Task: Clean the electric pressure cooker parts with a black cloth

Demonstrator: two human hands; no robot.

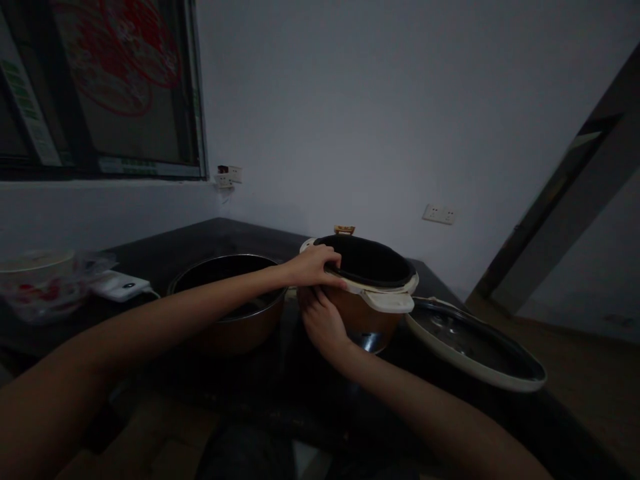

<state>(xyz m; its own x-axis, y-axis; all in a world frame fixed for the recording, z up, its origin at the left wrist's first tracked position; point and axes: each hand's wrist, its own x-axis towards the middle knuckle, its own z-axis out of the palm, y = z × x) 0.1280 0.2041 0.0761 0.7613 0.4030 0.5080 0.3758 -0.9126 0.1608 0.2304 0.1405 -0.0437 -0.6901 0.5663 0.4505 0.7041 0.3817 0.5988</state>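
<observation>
An electric cooking pot (367, 317) with a brown body, cream rim and handle, and dark inside stands on the black table, looking slightly tilted. My left hand (316, 265) grips its near-left rim, with the fingertips curled over the edge. Below it, my right hand (324, 321) presses against the left side of the pot's body; part of its fingers is hidden. A second round brown pot (237, 332) with a dark inside sits to the left, partly behind my left forearm. On the right, a glass lid (475, 343) with a pale rim lies on the table.
At the far left are a bowl in a clear plastic bag (43, 283) and a white device (123, 285) with a cord. Behind the pot stands a small brown and yellow object (345, 230). Wall sockets (439, 213) are above the black table (200, 239).
</observation>
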